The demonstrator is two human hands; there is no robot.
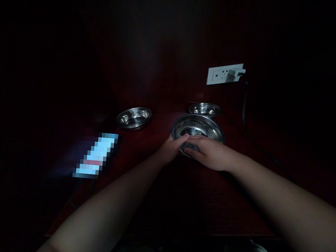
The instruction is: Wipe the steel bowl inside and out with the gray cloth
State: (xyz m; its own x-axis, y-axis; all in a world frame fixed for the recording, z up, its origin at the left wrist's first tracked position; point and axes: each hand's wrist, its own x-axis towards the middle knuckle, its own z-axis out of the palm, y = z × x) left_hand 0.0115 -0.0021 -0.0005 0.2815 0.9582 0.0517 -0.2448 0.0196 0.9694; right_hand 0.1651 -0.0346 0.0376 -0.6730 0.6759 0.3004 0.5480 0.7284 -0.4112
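Note:
A shiny metal bowl (pixel 200 123) is tilted a little towards me over the dark red table. My left hand (pixel 172 148) grips its near left rim, with the thumb over the edge and the other fingers hidden. My right hand (pixel 208 151) reaches into the near side of the bowl, its fingers closed on a dark grey cloth or pad (pixel 192 146) pressed against the metal. Just behind stands another metal dish (pixel 204 108). Further left sits a small stack of metal dishes (pixel 134 118).
On the left lies a lit phone (pixel 97 155) with its screen blurred out. A white wall socket (pixel 224 74) holds a plug at the back right, and a dark cable (pixel 244 105) runs down from it across the table's right side. The table's front edge (pixel 205 234) is near me.

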